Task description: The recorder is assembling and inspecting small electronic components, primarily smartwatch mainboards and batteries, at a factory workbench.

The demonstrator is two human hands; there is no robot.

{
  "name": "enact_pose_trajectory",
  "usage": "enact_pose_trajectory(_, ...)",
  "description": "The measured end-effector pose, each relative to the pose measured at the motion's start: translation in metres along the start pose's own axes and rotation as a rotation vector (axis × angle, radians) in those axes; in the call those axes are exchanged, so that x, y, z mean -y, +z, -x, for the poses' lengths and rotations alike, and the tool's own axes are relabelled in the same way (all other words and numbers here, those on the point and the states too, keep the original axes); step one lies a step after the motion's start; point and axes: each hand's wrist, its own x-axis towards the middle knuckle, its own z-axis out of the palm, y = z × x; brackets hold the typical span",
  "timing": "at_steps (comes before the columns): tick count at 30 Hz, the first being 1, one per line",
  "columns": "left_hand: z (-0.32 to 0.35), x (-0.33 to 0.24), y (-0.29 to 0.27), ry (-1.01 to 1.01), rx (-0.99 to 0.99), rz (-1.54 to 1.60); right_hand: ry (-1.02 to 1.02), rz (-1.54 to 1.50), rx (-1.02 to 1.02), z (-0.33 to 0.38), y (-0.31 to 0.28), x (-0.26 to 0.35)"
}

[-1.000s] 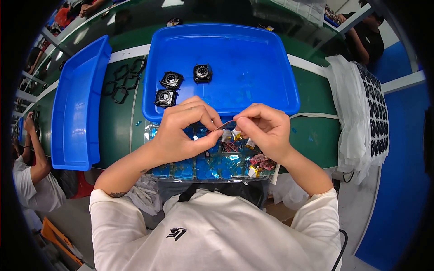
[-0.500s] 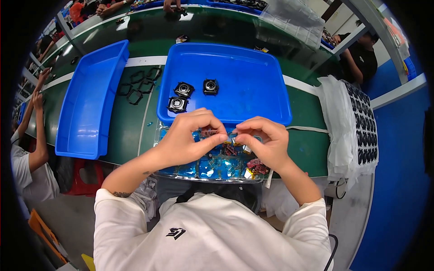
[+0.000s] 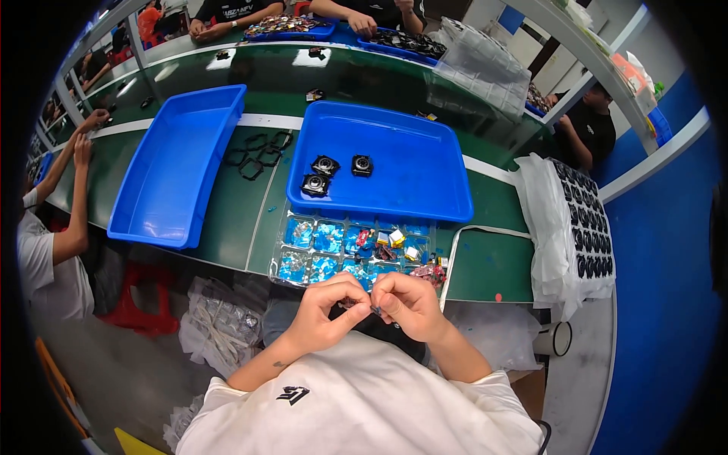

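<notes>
A small part [image 3: 377,309] sits between the fingertips of the left hand [image 3: 331,312] and the right hand [image 3: 412,307], mostly hidden by them, just on the wearer's side of a clear tray [image 3: 275,274]. Two large blue bins [image 3: 425,182] stand on the near green bench [image 3: 493,265]; the right one holds three watch bodies [image 3: 362,164], and five black frames [image 3: 258,150] lie between the bins. Both hands are pinched narrow on the part, fingers curled, tips meeting, forearms angled inward
</notes>
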Motion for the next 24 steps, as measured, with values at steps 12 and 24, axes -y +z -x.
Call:
enact_pose_trajectory(12,0.002,0.017,-0.053,-0.176,-0.209,0.296,-0.161,1.309,0.092,-0.101,-0.04,0.02)
enact_pose_trajectory(24,-0.018,0.011,-0.079,-0.322,-0.176,0.233,-0.129,1.342,0.34,-0.218,-0.072,-0.018)
